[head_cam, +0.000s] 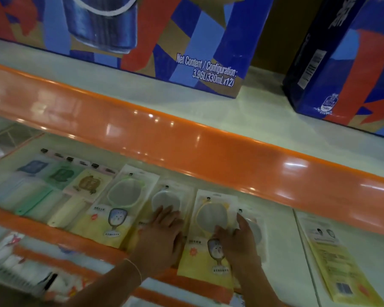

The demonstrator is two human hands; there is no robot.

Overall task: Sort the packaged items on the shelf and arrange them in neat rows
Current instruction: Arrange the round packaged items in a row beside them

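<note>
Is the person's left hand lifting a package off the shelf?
No, the left hand lies flat with straight fingers on a yellow package resting on the shelf.

Flat yellow-and-clear packets, each showing round mesh disc, lie face up in row on white shelf (282, 229): leftmost packet (120, 204), second packet (162, 209), third packet (205, 235), fourth packet (254, 229) partly under third. Back-up packet (339, 262) lies apart, far right.

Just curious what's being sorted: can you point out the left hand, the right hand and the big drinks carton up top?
left hand (162, 234): head view, back of hand.
right hand (237, 239): head view, back of hand.
drinks carton (186, 41): head view, printed front.
</note>
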